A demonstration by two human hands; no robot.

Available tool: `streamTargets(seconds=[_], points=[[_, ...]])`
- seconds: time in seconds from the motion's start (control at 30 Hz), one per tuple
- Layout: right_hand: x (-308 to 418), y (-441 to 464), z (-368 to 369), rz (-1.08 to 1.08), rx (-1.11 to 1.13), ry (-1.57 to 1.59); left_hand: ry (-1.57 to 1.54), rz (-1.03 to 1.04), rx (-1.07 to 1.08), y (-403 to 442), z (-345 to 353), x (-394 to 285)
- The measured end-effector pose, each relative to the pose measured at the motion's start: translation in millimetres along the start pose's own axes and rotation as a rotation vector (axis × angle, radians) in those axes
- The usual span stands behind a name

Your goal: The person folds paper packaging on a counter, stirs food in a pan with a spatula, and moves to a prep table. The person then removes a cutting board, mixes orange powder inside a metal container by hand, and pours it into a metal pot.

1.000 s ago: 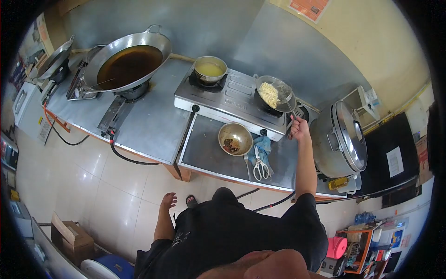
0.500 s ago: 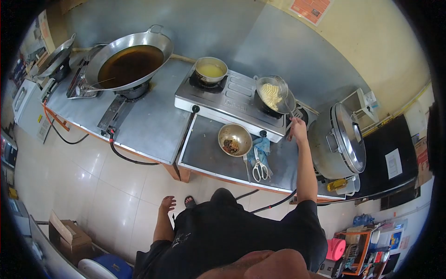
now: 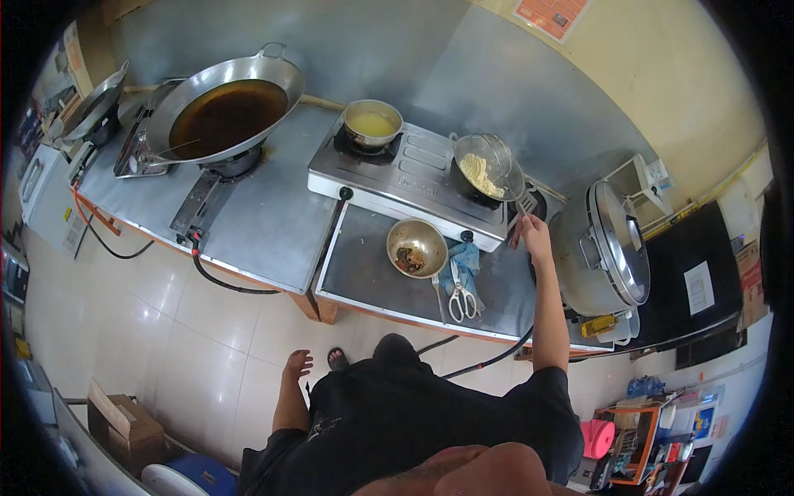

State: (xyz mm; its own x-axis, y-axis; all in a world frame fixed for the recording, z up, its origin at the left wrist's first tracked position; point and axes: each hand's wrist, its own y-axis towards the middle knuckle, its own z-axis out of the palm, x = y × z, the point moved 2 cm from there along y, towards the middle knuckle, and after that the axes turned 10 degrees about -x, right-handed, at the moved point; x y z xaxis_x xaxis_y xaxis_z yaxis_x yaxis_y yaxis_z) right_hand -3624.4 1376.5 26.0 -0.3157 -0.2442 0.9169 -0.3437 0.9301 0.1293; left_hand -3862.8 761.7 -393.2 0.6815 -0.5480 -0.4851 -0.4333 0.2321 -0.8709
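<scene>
My right hand (image 3: 533, 234) is closed around the thin handle of a wire strainer (image 3: 499, 150). The strainer's mesh is over a small pan (image 3: 456, 159) on the right burner of the stove. A pale yellow noodle block (image 3: 477, 174) lies in that pan, partly behind the mesh. My left hand (image 3: 298, 363) hangs low over the floor, holding nothing, with its fingers apart. In front of the stove is a metal bowl (image 3: 428, 235) with dark, chopped-looking seasoning in the bottom. White-handled scissors (image 3: 462, 303) and a fork (image 3: 438, 291) lie to its right, by a blue cloth (image 3: 468, 259).
On the stove (image 3: 413, 183), the left burner carries a small pot (image 3: 373, 112) of yellowish liquid. A large wok (image 3: 285, 73) of dark oil stands farther left. To the right is a big lidded pot (image 3: 579, 248). Black hoses (image 3: 227, 283) hang off the table edge.
My right hand has moved slightly right and down with the strainer. The strainer's mesh has turned to show more of its face over the noodle block. My left hand is almost still.
</scene>
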Motion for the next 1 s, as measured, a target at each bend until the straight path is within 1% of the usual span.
streamTargets(seconds=[0.1,0.2,0.3,0.33,0.4,0.5,0.6,0.7,0.8,0.83,0.93,1.0], points=[[37.4,-28.8,-0.6,0.057,-0.015,-0.088,-0.006,-0.01,-0.005,2.7,-1.9,3.7],[40.1,-39.0,-1.9,0.091,-0.044,0.004,-0.012,-0.007,-0.001,2.9,-3.2,5.0],[40.9,-42.1,-1.4,0.081,-0.027,-0.026,0.006,-0.015,-0.008,-1.7,-5.2,4.1],[27.3,-33.7,-0.1,0.04,-0.02,-0.039,0.01,-0.023,-0.01,0.2,-5.0,4.4],[-25.6,1.2,2.8,-0.042,-0.009,-0.063,0.02,-0.025,-0.014,0.2,-5.8,2.4],[-45.3,25.9,5.2,-0.193,-0.116,-0.5,0.028,-0.01,-0.015,-5.0,-3.2,-4.8],[-3.2,9.6,15.9,-0.175,-0.16,-0.58,0.017,-0.002,-0.014,-6.3,-2.7,-6.6],[32.4,-1.6,8.9,-0.104,-0.188,-0.562,-0.007,0.001,-0.02,-2.8,-1.5,-9.0],[29.8,1.8,-1.2,-0.333,-0.33,-0.592,-0.063,-0.007,0.015,-2.8,-5.9,5.8],[23.1,5.8,-6.4,-0.405,-0.378,-0.599,-0.046,-0.021,-0.004,-4.7,-4.1,8.9],[-18.3,28.0,-11.9,-0.451,-0.393,-0.74,-0.007,-0.046,-0.044,-9.9,-4.4,11.2],[-38.9,38.3,-6.7,-0.071,-0.19,-0.457,-0.02,-0.049,-0.047,-10.5,-3.0,13.8]])
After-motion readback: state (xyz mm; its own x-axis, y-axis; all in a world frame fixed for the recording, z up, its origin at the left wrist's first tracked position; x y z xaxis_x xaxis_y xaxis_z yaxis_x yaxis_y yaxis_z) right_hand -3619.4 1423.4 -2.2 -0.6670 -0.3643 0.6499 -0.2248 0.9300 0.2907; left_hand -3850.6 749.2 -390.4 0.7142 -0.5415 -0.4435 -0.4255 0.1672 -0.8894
